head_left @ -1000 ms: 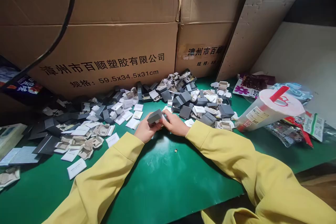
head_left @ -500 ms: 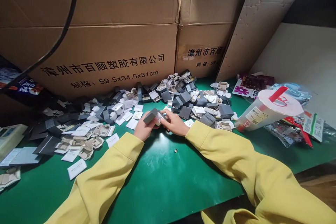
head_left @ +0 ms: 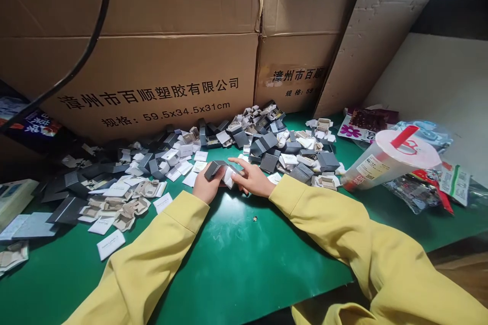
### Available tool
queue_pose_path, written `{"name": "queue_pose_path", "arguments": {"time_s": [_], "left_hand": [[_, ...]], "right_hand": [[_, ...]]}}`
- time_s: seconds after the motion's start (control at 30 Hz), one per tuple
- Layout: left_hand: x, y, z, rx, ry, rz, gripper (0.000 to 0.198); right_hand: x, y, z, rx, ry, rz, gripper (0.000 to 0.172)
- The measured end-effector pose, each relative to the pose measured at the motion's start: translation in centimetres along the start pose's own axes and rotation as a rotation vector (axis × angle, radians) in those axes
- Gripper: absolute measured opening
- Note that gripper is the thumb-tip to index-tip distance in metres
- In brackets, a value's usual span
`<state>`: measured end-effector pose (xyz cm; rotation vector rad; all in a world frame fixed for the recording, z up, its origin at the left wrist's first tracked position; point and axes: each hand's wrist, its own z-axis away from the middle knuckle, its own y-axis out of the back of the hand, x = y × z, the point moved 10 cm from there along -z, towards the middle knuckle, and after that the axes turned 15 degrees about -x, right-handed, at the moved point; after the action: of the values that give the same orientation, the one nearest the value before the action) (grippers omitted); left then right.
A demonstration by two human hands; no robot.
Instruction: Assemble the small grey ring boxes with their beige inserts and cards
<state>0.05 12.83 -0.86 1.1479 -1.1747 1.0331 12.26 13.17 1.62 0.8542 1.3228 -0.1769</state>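
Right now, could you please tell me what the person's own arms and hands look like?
Both arms are in long, plain yellow sleeves: the left sleeve and the right sleeve are loose and creased, with a seam near each cuff and no visible print. The left hand and right hand are bare, without gloves.

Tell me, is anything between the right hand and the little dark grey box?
Yes, a white piece shows between the dark grey box in the left hand and the right hand. I can't tell if it's part of the box. Nothing else visible is between; the heap lies beyond.
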Motion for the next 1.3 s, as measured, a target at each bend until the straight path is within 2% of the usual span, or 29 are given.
{"name": "queue_pose_path", "arguments": {"time_s": [0.13, 0.33, 0.53, 0.8, 0.93, 1.1, 1.3], "left_hand": [[0.6, -0.1, 0.1, -0.013, -0.037, -0.084, 0.045], [1.2, -0.1, 0.3, 0.006, -0.04, -0.178, 0.046], [2.7, 1.5, 1.4, 0.229, -0.036, -0.469, 0.039], [4.8, 1.3, 2.4, 0.339, -0.085, -0.826, 0.026], [4.7, 1.1, 2.2, 0.331, -0.108, -0.907, 0.024], [4.3, 0.4, 1.5, 0.226, -0.151, -0.97, 0.028], [4.1, 0.3, 1.5, 0.218, -0.125, -1.018, 0.028]], "right_hand": [[0.0, -0.2, -0.1, 0.0, -0.014, 0.014, 0.047], [0.0, 0.5, 0.1, 0.097, -0.082, 0.05, 0.044], [0.2, 1.4, 0.3, 0.158, -0.107, 0.127, 0.037], [0.2, 0.5, -0.1, 0.089, -0.054, 0.154, 0.031], [0.5, 0.6, -0.2, 0.1, -0.041, 0.125, 0.028], [0.7, 0.8, -0.3, 0.12, -0.068, 0.138, 0.024], [0.5, 0.9, -0.3, 0.153, -0.077, 0.186, 0.02]]}}
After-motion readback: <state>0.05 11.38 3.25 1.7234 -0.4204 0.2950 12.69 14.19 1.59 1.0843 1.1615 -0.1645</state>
